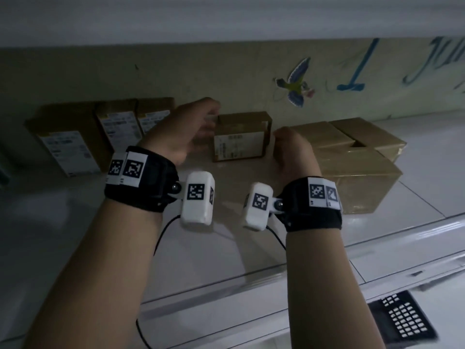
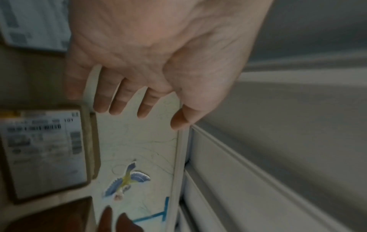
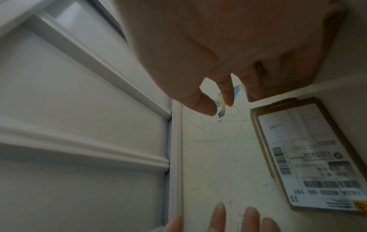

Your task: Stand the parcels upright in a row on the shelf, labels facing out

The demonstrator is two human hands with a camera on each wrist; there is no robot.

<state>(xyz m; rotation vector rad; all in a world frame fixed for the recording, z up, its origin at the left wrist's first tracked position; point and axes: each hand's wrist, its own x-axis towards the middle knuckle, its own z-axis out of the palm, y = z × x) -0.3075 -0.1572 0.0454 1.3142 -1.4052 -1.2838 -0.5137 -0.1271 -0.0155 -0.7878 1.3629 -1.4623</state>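
Head view: left hand [image 1: 183, 127] and right hand [image 1: 293, 149] flank small parcel [image 1: 241, 139] on shelf [image 1: 75, 235], label forward; both hands' fingers loosely spread, grasping nothing; three labelled parcels [image 1: 100, 132] upright at left; unlabelled boxes [image 1: 352, 157] at right; risk: one-sided squeeze twists parcel, label turns away, or shove topples row.

So on the shelf [image 1: 226, 248], three parcels [image 1: 100, 132] stand side by side at the far left, backed up against the wall [image 1: 176, 71]. A fourth parcel [image 1: 241, 137] sits just right of them, roughly mid-shelf, also by the wall. Further right there's a pile of boxes [image 1: 352, 157], two at the back and a bigger one in front. Left hand [image 1: 181, 129] is at the fourth parcel's left edge, right hand [image 1: 294, 149] between it and the pile. Bird sticker [image 1: 298, 84] is on the wall above.
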